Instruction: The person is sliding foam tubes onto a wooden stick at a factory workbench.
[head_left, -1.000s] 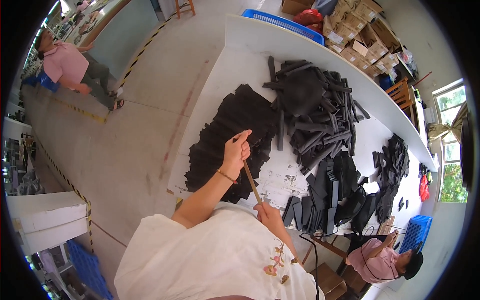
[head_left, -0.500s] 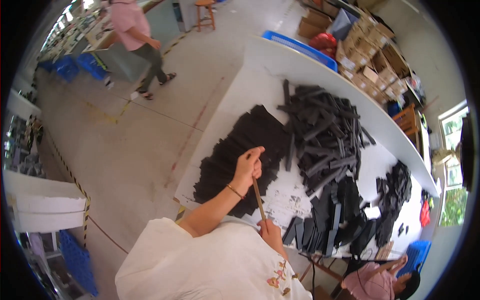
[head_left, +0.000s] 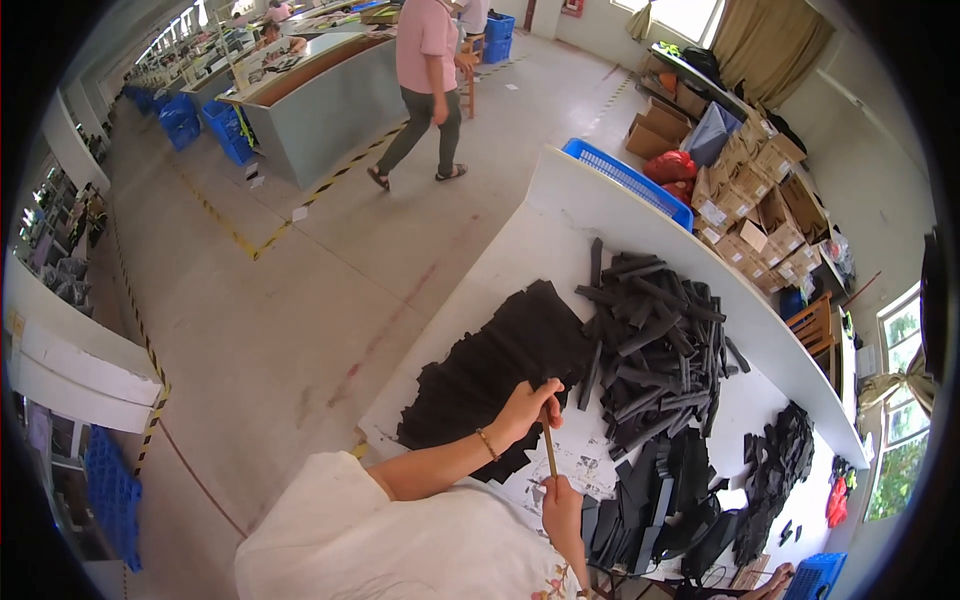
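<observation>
A thin brown stick (head_left: 550, 452) is held between my two hands over the near edge of the white table (head_left: 480, 270). My left hand (head_left: 527, 410), with a bracelet at the wrist, closes round its upper end. Lower down, my right hand (head_left: 563, 510) grips the other end; the fingers are partly hidden. What the stick's tips look like, I cannot make out. Just beyond my left hand lies a spread of overlapping flat black pieces (head_left: 500, 350). To their right rises a heap of black folded strips (head_left: 660, 340).
More black pieces (head_left: 650, 500) and a dark pile (head_left: 785, 470) lie on the table's right side. A raised white panel (head_left: 740, 270) borders the far side, with a blue basket (head_left: 630, 180) behind it. Cardboard boxes (head_left: 760, 220) stand beyond. A person in pink (head_left: 428, 60) walks at the back.
My view has tilted up, so the table and hands sit lower. The person in pink has walked rightward. Both hands still hold the stick.
</observation>
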